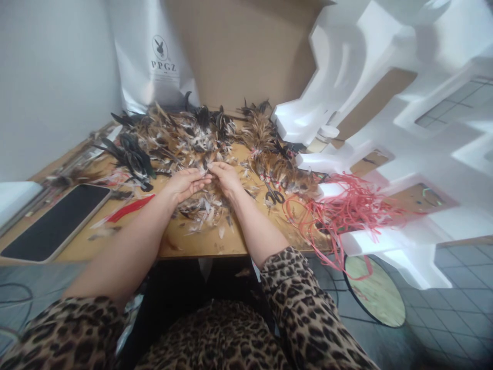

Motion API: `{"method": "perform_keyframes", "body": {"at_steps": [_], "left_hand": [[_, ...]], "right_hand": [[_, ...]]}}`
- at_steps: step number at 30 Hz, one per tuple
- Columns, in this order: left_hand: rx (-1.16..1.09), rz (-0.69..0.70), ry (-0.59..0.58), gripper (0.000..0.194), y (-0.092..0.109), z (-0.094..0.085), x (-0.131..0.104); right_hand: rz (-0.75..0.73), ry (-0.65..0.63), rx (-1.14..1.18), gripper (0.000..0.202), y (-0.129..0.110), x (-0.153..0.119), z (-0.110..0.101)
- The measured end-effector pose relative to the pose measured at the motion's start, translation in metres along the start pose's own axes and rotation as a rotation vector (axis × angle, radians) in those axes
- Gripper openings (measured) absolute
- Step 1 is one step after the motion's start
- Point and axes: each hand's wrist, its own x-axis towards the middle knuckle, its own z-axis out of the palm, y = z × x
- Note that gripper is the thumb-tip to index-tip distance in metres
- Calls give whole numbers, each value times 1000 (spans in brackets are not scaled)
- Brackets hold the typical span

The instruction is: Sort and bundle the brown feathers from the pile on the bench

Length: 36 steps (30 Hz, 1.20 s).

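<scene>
My left hand (pixel 190 184) and my right hand (pixel 224 177) meet over the middle of the wooden table (pixel 181 244). Their fingertips pinch together around a small feather (pixel 204 165), pale at the base and dark above; whether it is one feather or a few, I cannot tell. Brown and black feathers (pixel 169 131) lie heaped just beyond both hands. Below the fingers spreads a loose scatter of whitish and brown feathers (pixel 206 208). To the right of my right hand rest dark-handled scissors (pixel 274 195), beside a row of brown feather bunches (pixel 285 172).
A phone (pixel 57 221) lies at the left edge, near a red strip (pixel 131 207). Tangled pink ribbons (pixel 350 205) hang over the right edge. White foam pieces (pixel 435 154) stand on the right, near a white-lidded jar (pixel 325 136). Behind are a white bag (pixel 154 56) and cardboard (pixel 250 51).
</scene>
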Motion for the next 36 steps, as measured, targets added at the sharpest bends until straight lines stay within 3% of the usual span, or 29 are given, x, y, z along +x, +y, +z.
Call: {"method": "perform_keyframes", "body": {"at_steps": [20, 25, 28, 31, 36], "left_hand": [[95, 74, 53, 4, -1, -3, 3], [51, 129, 109, 3, 4, -7, 4], [37, 131, 117, 2, 5, -8, 5], [41, 117, 123, 2, 5, -8, 5], [31, 125, 98, 5, 4, -9, 5]], "right_hand": [[-47, 11, -106, 20, -3, 3, -2], [-247, 261, -353, 18, -12, 22, -34], [-303, 341, -586, 21, -12, 32, -53], [-286, 332, -877, 25, -11, 31, -58], [-201, 259, -1313, 24, -12, 18, -49]]}}
